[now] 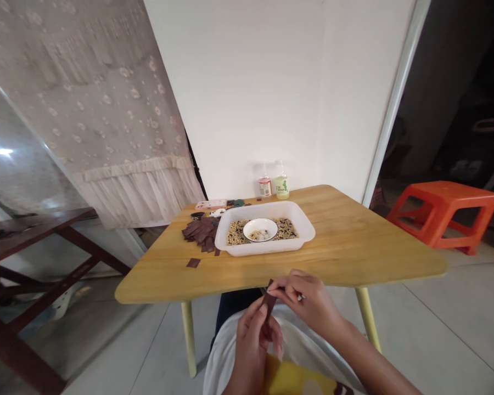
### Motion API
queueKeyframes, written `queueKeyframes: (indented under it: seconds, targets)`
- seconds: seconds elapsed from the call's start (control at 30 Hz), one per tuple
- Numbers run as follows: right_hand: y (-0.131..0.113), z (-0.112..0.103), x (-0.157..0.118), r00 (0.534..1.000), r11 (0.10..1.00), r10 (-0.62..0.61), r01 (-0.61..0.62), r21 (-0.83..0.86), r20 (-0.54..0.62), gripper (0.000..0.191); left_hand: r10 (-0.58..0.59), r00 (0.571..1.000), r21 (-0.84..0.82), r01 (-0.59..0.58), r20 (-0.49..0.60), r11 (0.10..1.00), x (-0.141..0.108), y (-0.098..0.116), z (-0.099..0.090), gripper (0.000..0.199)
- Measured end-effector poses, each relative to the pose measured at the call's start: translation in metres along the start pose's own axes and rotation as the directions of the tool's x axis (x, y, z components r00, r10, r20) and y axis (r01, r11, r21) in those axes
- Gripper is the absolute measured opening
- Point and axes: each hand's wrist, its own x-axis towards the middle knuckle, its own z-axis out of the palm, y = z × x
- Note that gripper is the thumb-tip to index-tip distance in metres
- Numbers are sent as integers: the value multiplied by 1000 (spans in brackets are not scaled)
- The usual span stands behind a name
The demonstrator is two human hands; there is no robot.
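Brown strip (269, 299), lower center of frame.
Our left hand (255, 329) gripped it; our right fingertips (275, 289) pinched its top.

You seem to be in a home, with a floral lace curtain (127, 99), a light wooden table (354, 230) and an orange plastic stool (448, 206).

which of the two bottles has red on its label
The left-hand bottle as pictured, with a red-and-white label; the right-hand bottle has a pale label with green marks.
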Motion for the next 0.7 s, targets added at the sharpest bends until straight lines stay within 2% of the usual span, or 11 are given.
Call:
queueKeyframes:
  seconds: [0.1,0.3,0.57,0.7]
  targets:
    - [1,-3,1,999,1000,17,-17,-1,-34,32,-7,1000,2,7,-6,1000,0,0,0,38]
    - [-2,7,-5,998,999,10,-12,32,61,34,21,1000,-2,-21,-1,1000,0,2,1,34]
    - [0,-1,-1,999,1000,8,-9,-19,-51,32,1,1000,-14,-1,-1,1000,2,-2,-2,38]
    - [0,2,-3,1000,1000,-13,13,1,3,33,20,1000,-12,-20,15,1000,2,0,-1,33]
